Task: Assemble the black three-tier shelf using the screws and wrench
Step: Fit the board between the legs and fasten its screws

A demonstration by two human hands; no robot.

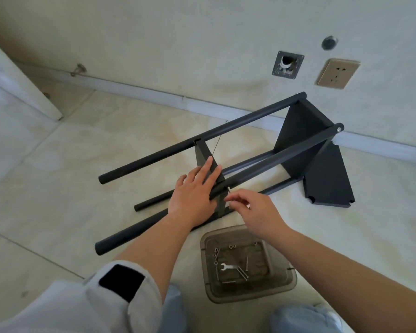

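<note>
Shelf (226,159), black, three-tier, part-built; lies on its side on the tiled floor (82,145) near the wall.

Grip, right hand (252,207): fingertips pinch a small silver screw (229,190) at the joint where the middle tier panel (208,164) meets the near upper pole (274,159).

Grip, left hand (193,191): fingers straight, laid flat over the same pole and panel, pressing them together; it clasps nothing.

Fitted: end panel (300,138) at the far end of the poles.

Loose: third panel (327,179), flat on the floor beside the frame.

Stores: clear tray (283,282) on the floor by the knees, holding spare screws (244,270) and the wrench (228,267), not in use.

Hazards, as judged: screw may start cross-threaded if the panel hole and pole hole drift apart, so the left hand's pressure matters. Screw may slip from the fingertips and roll away over the tiles. Frame, pinned at few joints, may rack or roll under uneven pressure.
</note>
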